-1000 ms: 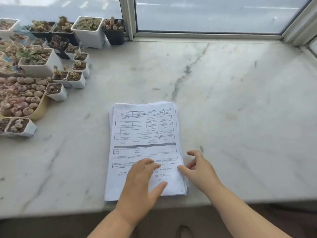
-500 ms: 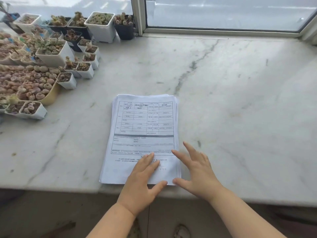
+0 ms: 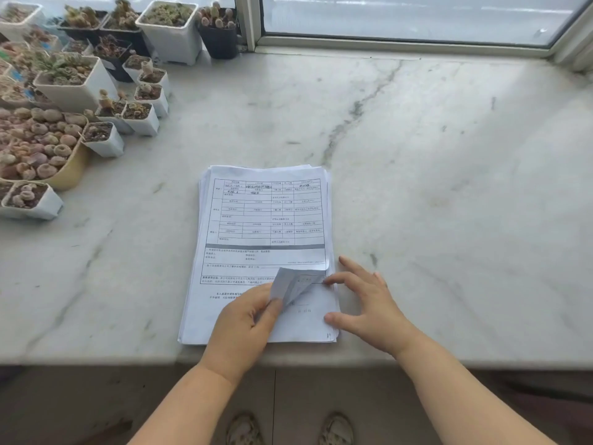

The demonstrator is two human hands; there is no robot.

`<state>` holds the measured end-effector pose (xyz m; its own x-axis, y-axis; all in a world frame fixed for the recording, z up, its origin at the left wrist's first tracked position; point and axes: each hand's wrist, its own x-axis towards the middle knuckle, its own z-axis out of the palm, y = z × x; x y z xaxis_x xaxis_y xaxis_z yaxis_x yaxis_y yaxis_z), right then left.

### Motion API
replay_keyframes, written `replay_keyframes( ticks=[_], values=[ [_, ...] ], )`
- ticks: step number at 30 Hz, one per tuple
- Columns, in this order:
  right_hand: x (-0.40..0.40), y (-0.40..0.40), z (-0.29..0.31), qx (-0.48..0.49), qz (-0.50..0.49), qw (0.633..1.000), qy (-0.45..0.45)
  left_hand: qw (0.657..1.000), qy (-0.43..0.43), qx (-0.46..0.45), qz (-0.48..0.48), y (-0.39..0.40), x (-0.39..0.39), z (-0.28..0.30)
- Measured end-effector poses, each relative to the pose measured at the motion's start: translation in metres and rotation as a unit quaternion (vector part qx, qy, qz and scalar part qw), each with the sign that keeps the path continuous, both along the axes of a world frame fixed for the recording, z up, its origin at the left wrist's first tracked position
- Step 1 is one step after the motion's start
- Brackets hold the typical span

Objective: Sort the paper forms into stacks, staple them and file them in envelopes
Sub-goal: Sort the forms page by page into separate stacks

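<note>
A stack of printed paper forms (image 3: 263, 220) lies on the marble counter (image 3: 433, 187), near its front edge. My left hand (image 3: 247, 322) pinches the bottom right corner of the top sheet (image 3: 290, 284) and has it folded up and back off the stack. My right hand (image 3: 369, 303) rests with spread, straight fingers at the stack's right edge, its fingertips touching the sheet beneath and the lifted corner. No stapler or envelope is in view.
Many small white and black pots of succulents (image 3: 77, 101) crowd the counter's far left. A window frame (image 3: 401, 46) runs along the back. The counter's front edge (image 3: 96, 358) is just below the stack, with floor and two feet below.
My left hand went from lying flat on the top form to pinching its lower right corner and curling it upward. My right hand shifted slightly onto the stack's right edge.
</note>
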<state>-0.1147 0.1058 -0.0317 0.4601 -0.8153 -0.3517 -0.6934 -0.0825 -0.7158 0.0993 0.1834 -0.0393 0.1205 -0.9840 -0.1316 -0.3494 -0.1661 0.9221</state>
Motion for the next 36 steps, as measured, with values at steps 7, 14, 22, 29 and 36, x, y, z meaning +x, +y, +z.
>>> replay_keyframes(
  ticks=[7,14,22,29,36],
  values=[
    [0.016,0.003,-0.004,-0.053,-0.052,0.997,0.010,0.997,-0.067,0.015,-0.020,0.004,0.001,-0.008],
    [0.006,0.000,0.004,0.016,-0.024,1.000,-0.001,0.998,0.042,0.039,0.016,-0.001,0.005,0.000],
    [0.022,0.004,0.000,-0.042,-0.051,0.997,0.039,0.999,0.039,0.018,-0.006,0.001,0.004,-0.006],
    [0.036,0.000,0.001,-0.064,-0.095,0.990,0.080,0.995,-0.057,0.030,-0.082,0.003,0.012,-0.007],
    [0.023,-0.001,0.010,-0.102,-0.134,0.986,0.008,0.997,0.006,0.007,-0.072,0.001,0.011,-0.003]
  ],
)
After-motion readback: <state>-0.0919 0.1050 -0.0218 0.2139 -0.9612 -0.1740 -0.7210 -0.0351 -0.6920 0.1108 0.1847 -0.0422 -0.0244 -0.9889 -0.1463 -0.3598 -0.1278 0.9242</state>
